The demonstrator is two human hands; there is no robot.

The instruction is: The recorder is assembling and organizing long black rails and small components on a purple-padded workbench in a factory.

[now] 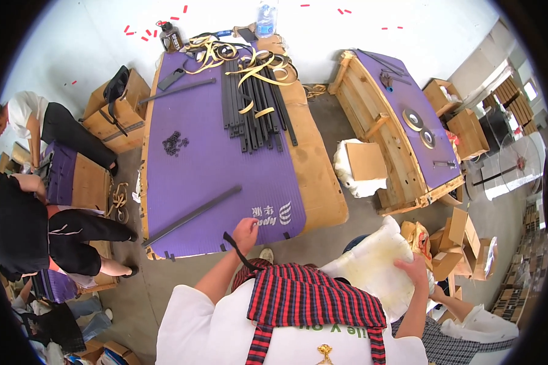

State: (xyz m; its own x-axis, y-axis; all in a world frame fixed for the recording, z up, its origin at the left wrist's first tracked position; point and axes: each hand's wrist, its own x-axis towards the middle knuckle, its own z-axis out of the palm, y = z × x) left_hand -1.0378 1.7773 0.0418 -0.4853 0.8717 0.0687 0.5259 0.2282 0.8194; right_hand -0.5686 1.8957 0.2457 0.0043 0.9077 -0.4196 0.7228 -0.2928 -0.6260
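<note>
Head view — left hand [245, 230] closed on a thin black strip [236, 248] at the near edge of the purple foam mat [213, 152]; right hand [415, 269] lies flat on a cream foam sheet [371, 264]. Best lifted clear of the edge. A long grey bar [192, 215] lies just beside — open mat beyond.

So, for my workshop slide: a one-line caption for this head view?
Left hand at the purple mat's near edge by a long dark bar; right hand on a white foam sheet.
</note>
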